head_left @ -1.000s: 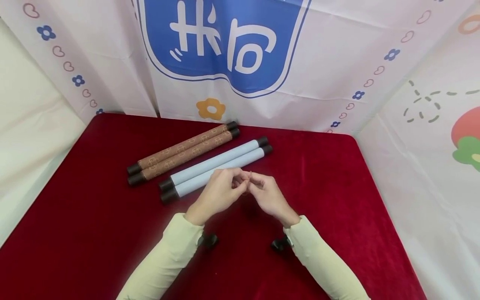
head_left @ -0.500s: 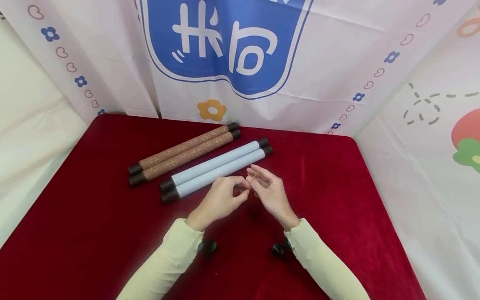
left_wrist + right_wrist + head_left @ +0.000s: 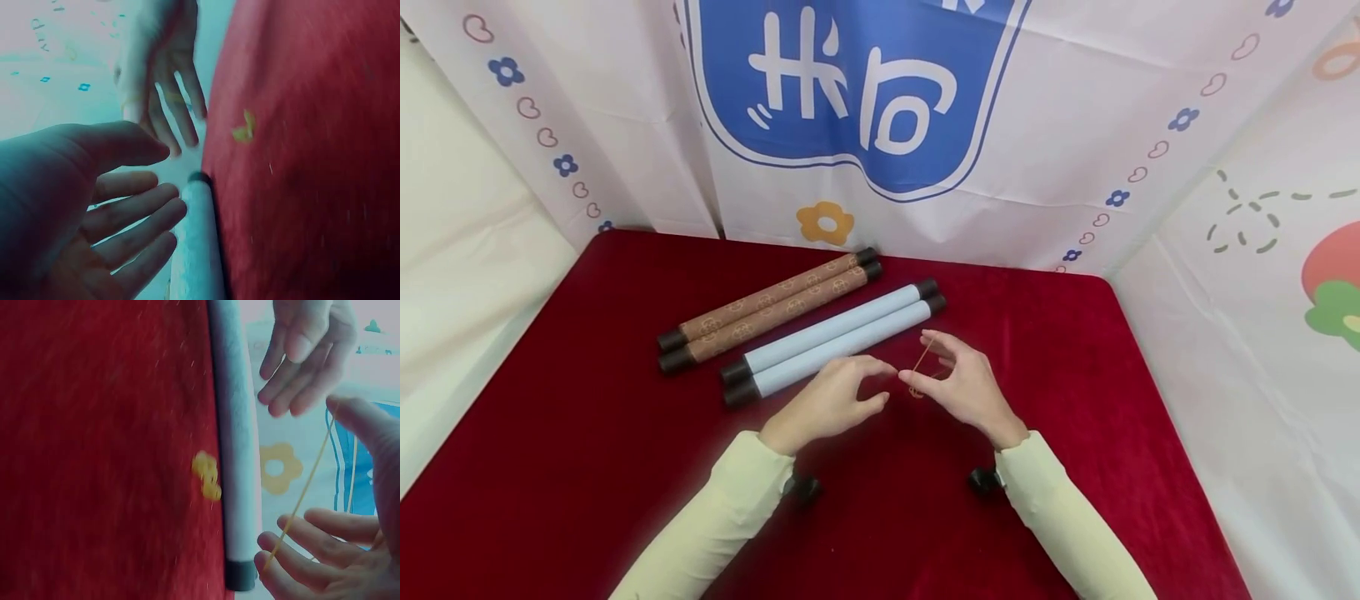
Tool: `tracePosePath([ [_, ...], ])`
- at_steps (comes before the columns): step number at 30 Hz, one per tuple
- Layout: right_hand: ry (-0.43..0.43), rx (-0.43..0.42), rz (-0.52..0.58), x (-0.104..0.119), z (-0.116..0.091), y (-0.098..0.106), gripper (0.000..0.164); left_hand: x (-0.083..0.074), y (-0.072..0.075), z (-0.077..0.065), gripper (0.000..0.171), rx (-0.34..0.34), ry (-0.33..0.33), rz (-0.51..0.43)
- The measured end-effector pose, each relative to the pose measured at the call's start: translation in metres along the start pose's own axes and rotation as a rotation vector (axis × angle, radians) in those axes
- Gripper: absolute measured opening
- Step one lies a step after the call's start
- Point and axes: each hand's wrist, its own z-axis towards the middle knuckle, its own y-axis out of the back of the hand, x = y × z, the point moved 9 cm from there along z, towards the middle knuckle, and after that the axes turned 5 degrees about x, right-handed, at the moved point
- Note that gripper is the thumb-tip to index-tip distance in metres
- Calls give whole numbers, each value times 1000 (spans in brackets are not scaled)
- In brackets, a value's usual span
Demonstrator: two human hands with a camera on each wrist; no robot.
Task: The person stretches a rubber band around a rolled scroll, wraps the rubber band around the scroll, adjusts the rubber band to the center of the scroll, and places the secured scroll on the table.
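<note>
A thin yellow rubber band (image 3: 306,481) is stretched between the thumb and fingers of my right hand (image 3: 962,379), which are spread apart. My left hand (image 3: 831,396) holds nothing; its fingers are relaxed, with the index fingertip close to the right thumb. On the cloth below the hands lies a small yellow bunch (image 3: 206,475), like more rubber bands. Two light blue tubes (image 3: 842,327) with black ends lie side by side just behind the hands. Farther back, two brown patterned tubes (image 3: 775,306) with black ends lie alongside each other.
Dark red cloth (image 3: 1045,375) covers the table. A white printed curtain (image 3: 1037,167) hangs along the back edge, and white sheets rise at both sides. Black camera mounts (image 3: 985,481) show under the wrists.
The hands have drawn apart from fingertips together. My right hand has moved right and spread its thumb and fingers, stretching the rubber band; my left fingers have loosened.
</note>
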Motion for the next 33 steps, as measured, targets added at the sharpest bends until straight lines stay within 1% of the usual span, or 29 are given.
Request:
tracePosePath([
  [5, -5, 35, -123, -5, -1, 8, 91, 16, 10, 3, 47, -28, 21, 118],
  [10, 0, 102, -253, -11, -2, 10, 102, 33, 23, 4, 61, -16, 79, 226],
  [12, 4, 124, -283, -13, -3, 10, 105, 41, 27, 5, 69, -7, 107, 270],
  [17, 9, 160, -310, -17, -4, 12, 112, 58, 29, 12, 81, 10, 139, 370],
  [22, 15, 175, -330, -18, -3, 15, 116, 69, 25, 26, 89, 58, 195, 394],
  [28, 25, 186, -326, -14, 0, 16, 114, 85, 21, 45, 94, 87, 286, 364],
  [30, 22, 193, -325, -14, 1, 15, 113, 92, 19, 49, 100, 100, 316, 355],
  [33, 8, 196, -327, -15, 2, 17, 114, 99, 13, 55, 110, 132, 342, 360],
])
